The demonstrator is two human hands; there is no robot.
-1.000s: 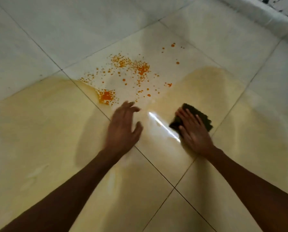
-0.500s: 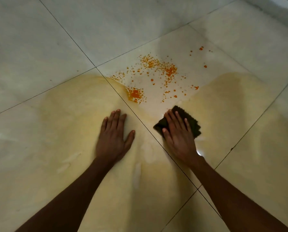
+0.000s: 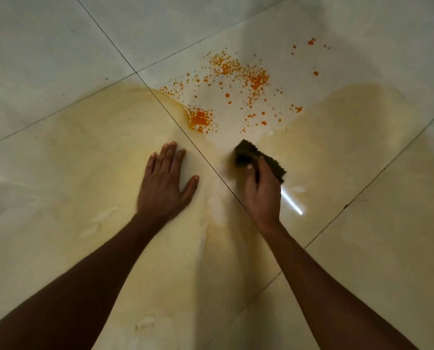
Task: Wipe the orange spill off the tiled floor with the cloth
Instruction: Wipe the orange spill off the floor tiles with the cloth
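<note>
- The dark cloth (image 3: 260,160) lies flat on the tiled floor (image 3: 59,59), just right of the dark grout line (image 3: 206,160) that runs diagonally between the two hands.
- The right hand (image 3: 262,190) presses down on the cloth, fingers curled over its near part; the far corner sticks out toward 11 o'clock beyond the fingertips, and a frayed edge shows at 2 o'clock of the knuckles.
- The orange spill (image 3: 236,82) is a scatter of droplets at 12 o'clock from both hands, well apart from the cloth, with a thicker blob (image 3: 199,118) near the grout line at 11 o'clock from the cloth.
- The left hand (image 3: 166,183) rests palm-down on the floor, fingers spread wide and flat, thumb out toward 3 o'clock; it holds nothing and sits just left of the grout line.
- A pale yellowish wet film (image 3: 97,147) covers the tiles around and under both hands and forearms.
- A bright streak of glare (image 3: 290,202) lies just right of the right wrist.
</note>
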